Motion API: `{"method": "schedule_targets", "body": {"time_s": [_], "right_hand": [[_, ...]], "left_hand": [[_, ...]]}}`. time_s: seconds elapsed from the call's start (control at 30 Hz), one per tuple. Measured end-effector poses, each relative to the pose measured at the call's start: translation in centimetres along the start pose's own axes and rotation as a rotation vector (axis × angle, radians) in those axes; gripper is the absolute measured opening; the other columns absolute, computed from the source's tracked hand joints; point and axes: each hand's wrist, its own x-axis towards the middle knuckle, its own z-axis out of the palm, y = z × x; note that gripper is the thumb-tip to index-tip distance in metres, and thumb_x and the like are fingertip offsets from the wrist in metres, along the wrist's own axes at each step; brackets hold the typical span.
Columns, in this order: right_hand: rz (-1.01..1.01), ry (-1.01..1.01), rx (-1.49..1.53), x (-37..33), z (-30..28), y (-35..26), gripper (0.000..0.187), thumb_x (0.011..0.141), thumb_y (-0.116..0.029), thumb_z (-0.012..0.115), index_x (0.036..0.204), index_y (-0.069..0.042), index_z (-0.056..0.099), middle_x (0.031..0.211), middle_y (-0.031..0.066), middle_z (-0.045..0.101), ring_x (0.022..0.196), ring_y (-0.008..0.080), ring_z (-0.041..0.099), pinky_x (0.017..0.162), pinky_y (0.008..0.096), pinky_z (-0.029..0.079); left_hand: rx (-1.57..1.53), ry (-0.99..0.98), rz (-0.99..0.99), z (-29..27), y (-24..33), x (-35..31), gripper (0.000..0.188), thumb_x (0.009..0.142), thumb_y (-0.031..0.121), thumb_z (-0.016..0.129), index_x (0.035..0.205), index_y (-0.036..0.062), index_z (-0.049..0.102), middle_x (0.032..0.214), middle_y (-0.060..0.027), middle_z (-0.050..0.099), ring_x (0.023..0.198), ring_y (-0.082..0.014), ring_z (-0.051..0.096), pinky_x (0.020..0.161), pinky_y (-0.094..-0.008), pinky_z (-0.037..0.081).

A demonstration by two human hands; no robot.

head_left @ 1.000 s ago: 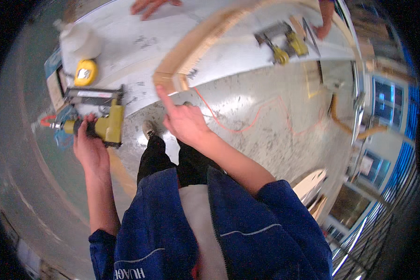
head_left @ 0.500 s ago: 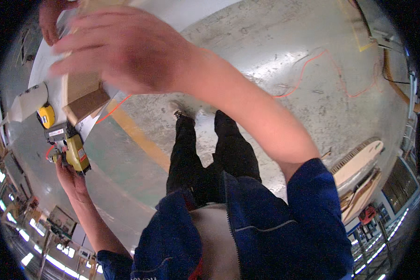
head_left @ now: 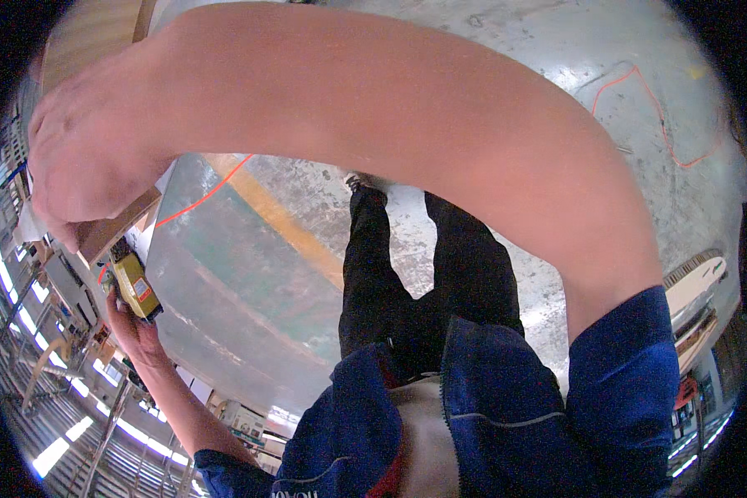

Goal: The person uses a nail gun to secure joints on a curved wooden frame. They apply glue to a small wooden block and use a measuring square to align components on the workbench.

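Your right hand (head_left: 95,170) lies over the wooden piece (head_left: 121,227), fingers bent down (pinching or merely resting, I cannot tell). The wood's long axis runs away from you, from its end by the white table's (head_left: 144,239) near corner. Your left hand (head_left: 133,330), wrapped around the nail gun (head_left: 136,286), holds it just below that end; contact is unclear.

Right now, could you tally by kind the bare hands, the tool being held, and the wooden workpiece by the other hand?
Hands: 2 (left hand, right hand)
Tools: 1 (yellow-green tool)
Wooden workpieces: 1 (wooden workpiece)
Total: 4
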Motion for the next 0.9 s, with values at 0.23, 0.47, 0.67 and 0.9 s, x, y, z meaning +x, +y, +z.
{"method": "schedule_targets", "body": {"time_s": [0.23, 0.47, 0.67, 0.9], "right_hand": [[0.059, 0.23, 0.278, 1.4, 0.8, 1.1, 0.033, 0.081, -0.008, 0.053, 0.107, -0.015, 0.073, 0.103, 0.0159, 0.07, 0.093, 0.0298, 0.068, 0.08, 0.0419, 0.053], [0.475, 0.562, 0.107, -7.5, -1.0, -5.5, 0.037, 0.078, -0.005, 0.056, 0.111, -0.014, 0.07, 0.096, 0.0121, 0.066, 0.094, 0.0329, 0.063, 0.082, 0.0455, 0.049], [1.07, 0.141, 0.27, -12.8, -2.3, -19.2, 0.038, 0.085, 0.0, 0.052, 0.12, -0.005, 0.065, 0.114, 0.0164, 0.068, 0.1, 0.0262, 0.066, 0.087, 0.0339, 0.051], [1.231, 0.058, 0.4, -14.3, -7.0, -23.0, 0.039, 0.085, -0.009, 0.056, 0.123, -0.006, 0.064, 0.119, 0.0179, 0.066, 0.098, 0.0326, 0.067, 0.086, 0.0382, 0.053]], "left_hand": [[0.002, -0.025, 0.043, 0.5, -0.3, 0.0, 0.038, 0.1, 0.026, 0.049, 0.129, 0.0022, 0.053, 0.12, -0.0142, 0.064, 0.104, -0.0268, 0.066, 0.088, -0.0393, 0.056], [-0.083, 0.066, 0.101, 0.7, -3.0, 0.5, 0.029, 0.102, 0.032, 0.05, 0.113, 0.0068, 0.06, 0.11, -0.0078, 0.066, 0.103, -0.0225, 0.064, 0.091, -0.0392, 0.051], [-0.4, -0.024, 0.059, -0.2, -3.4, -1.5, 0.023, 0.101, 0.028, 0.051, 0.099, 0.0064, 0.059, 0.099, -0.0067, 0.063, 0.095, -0.0245, 0.061, 0.09, -0.0436, 0.05], [-0.822, -0.064, -0.188, -6.5, -7.6, -17.0, 0.026, 0.101, 0.025, 0.047, 0.108, 0.0021, 0.057, 0.099, -0.0106, 0.065, 0.091, -0.0257, 0.065, 0.08, -0.0371, 0.056]]}}
